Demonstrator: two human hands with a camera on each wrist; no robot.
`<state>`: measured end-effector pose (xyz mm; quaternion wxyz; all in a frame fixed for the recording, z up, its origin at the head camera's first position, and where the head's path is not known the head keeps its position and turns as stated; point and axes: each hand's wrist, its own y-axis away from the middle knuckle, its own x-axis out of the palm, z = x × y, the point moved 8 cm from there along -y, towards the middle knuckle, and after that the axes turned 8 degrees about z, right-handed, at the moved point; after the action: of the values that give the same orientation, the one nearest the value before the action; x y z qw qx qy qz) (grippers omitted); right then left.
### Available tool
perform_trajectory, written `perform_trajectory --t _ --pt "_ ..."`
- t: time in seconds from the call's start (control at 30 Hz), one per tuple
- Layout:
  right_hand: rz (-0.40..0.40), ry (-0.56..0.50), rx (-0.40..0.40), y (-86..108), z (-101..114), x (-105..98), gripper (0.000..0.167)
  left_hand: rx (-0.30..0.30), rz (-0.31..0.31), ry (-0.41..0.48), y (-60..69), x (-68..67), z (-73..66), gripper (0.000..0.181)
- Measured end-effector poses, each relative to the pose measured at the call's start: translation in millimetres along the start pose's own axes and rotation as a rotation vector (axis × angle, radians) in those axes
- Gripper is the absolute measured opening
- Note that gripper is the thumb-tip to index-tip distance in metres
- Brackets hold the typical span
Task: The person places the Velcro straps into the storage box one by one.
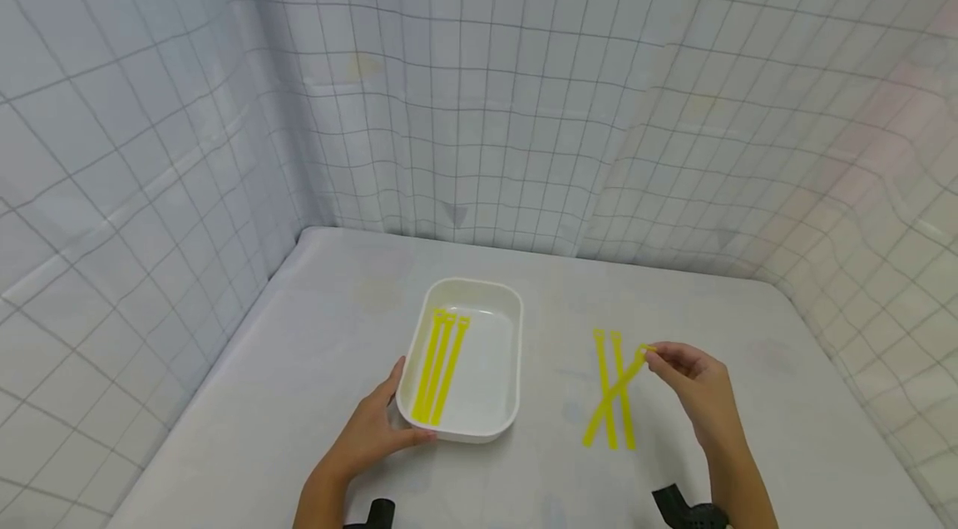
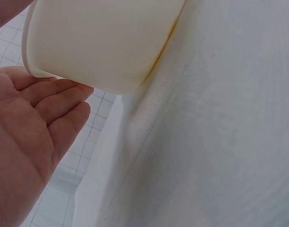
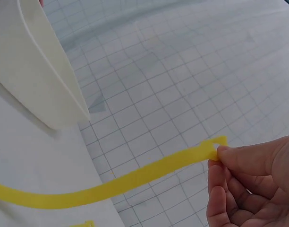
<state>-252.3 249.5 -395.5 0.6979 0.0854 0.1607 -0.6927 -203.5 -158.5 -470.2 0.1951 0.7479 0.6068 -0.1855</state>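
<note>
A white plastic tray (image 1: 485,379) stands on the table, with several yellow straps (image 1: 450,371) lying lengthwise along its left side. My left hand (image 1: 367,429) holds the tray's near left corner, thumb at the front rim and fingers along the left side. In the left wrist view those fingers (image 2: 64,101) touch the outer wall below the rim. To the right, my right hand (image 1: 699,388) pinches the slotted head of another yellow strap (image 3: 135,177) between thumb and fingertips. That strap slants down across two yellow straps (image 1: 627,421) on the table.
The white-covered table (image 1: 359,296) is bounded by hanging grid-patterned sheets (image 1: 479,96) at the back and on both sides. Dark wrist mounts (image 1: 688,512) show at the lower edge of the head view.
</note>
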Motion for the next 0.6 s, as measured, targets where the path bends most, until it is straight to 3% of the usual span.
perform_trajectory --t 0.17,0.27,0.4,0.6 --pt "0.037 -0.039 -0.063 -9.4 -23 -2 0.023 0.008 0.006 0.002 0.3 -0.2 -0.7 0.117" --pt "0.021 -0.005 -0.053 -3.3 1 0 0.027 0.009 0.003 -0.006 0.4 -0.3 -0.4 0.117" --pt "-0.033 -0.036 -0.097 0.5 51 1 0.027 0.004 -0.006 -0.018 0.7 -1.1 -0.1 0.117" --pt "-0.066 -0.187 -0.211 -12.3 101 9 0.014 0.003 -0.001 -0.009 0.6 -0.6 -0.4 0.117"
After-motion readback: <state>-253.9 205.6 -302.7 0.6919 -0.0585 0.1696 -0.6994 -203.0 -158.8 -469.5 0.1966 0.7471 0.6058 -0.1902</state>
